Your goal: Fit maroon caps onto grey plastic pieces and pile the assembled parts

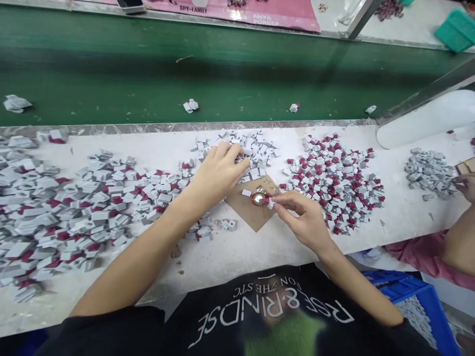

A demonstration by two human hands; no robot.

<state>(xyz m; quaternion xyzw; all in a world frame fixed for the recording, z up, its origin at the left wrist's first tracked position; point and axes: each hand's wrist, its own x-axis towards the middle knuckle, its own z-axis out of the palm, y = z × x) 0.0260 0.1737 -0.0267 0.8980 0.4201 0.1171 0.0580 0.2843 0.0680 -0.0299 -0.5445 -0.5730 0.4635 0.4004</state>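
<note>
My left hand [224, 165] is over the near part of a pile of small light grey plastic pieces [261, 148]. Its fingers are bent and slightly apart, with nothing visible between thumb and forefinger. Between the thumb and fingertips of my right hand [300, 212], a small grey and dark red piece [269, 202] is pinched. That piece is right beside a round, shiny gold-and-red dish [259, 198] with a pale centre. The dish sits on a brown square board [256, 220], and a loose grey piece [246, 193] lies to its left.
Grey and dark red pieces are heaped at the left [85, 212] and right [337, 178]. A green conveyor belt [237, 64] with scattered small pieces runs behind the table. At the far right, a co-worker's hand [466, 185] is near a grey pile [428, 170]; a blue crate [423, 296] stands below.
</note>
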